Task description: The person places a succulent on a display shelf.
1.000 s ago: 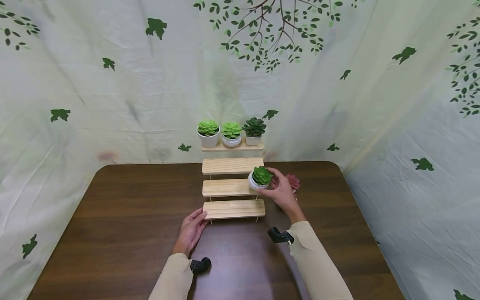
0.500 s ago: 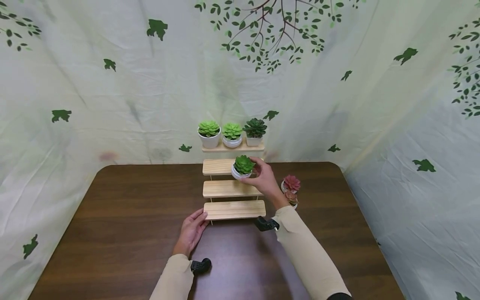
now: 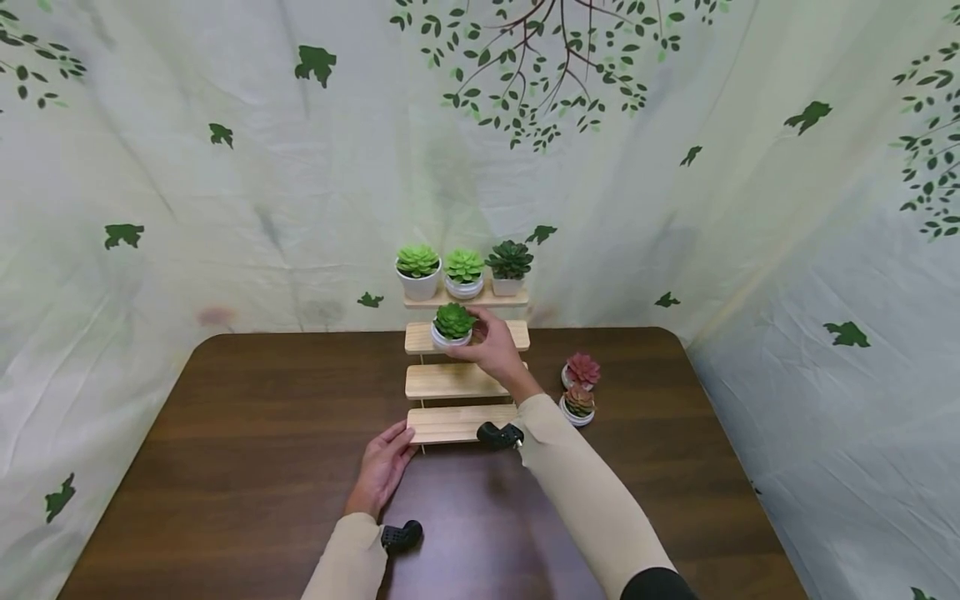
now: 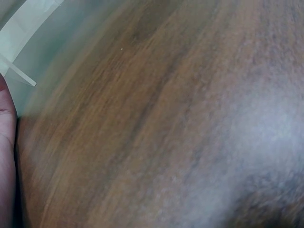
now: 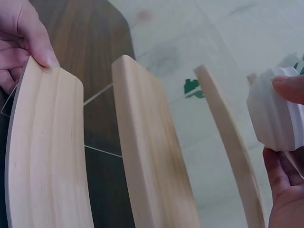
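My right hand pinches a small white pot with a green succulent between thumb and fingers. In the head view the pot is over the left part of the second shelf from the top of a tiered wooden plant stand. The right wrist view shows the white pot upper right, seemingly apart from the boards. My left hand grips the left end of the lowest shelf; its thumb lies on top, with other fingers partly hidden below. The left wrist view catches only an edge of that hand.
Three potted green succulents stand on the top shelf. Two reddish ones, a pink succulent and a brownish succulent, sit on the dark wooden table right of the stand. A leaf-printed cloth hangs behind.
My right hand has carried the potted green succulent leftward and away from me, from the stand's right side to its left. Both reddish succulents now show fully. My left hand stays put.
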{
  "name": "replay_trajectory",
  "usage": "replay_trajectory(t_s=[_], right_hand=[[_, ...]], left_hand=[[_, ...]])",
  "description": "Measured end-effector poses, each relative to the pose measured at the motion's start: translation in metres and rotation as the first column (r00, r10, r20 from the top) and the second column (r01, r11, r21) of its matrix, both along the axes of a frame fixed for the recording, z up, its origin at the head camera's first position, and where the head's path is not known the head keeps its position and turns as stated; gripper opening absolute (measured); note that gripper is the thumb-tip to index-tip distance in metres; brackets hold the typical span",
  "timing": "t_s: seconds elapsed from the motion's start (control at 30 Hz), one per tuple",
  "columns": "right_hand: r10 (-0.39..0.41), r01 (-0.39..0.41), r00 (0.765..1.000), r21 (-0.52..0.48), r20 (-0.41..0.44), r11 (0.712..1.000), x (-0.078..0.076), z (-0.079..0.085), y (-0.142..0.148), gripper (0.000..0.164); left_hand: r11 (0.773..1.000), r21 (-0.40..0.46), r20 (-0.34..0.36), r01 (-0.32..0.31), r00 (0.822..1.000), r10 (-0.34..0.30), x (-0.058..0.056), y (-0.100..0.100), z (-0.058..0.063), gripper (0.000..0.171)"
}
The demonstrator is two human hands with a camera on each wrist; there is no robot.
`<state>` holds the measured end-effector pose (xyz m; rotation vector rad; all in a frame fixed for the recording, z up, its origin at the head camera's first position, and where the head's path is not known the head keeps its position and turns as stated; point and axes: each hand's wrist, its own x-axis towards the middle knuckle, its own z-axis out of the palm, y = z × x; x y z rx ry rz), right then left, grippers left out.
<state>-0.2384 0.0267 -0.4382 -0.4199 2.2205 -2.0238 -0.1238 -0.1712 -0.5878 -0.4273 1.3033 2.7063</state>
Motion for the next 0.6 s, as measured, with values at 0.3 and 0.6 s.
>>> replay_trajectory(t_s=[0.3, 0.6], right_hand=[[-0.005, 0.005, 0.999, 0.005, 0.051, 1.0, -0.003, 0.0, -0.02, 0.072], [-0.018, 0.017, 0.999, 0.031, 0.034, 0.999, -0.005, -0.001, -0.037, 0.07]], left_hand=[[1.0, 0.001, -0.019, 0.004, 1.0, -0.004, 0.001, 0.001, 0.0, 0.028], [1.0, 0.021, -0.023, 0.0, 1.0, 0.0, 0.001, 0.001, 0.0, 0.03]])
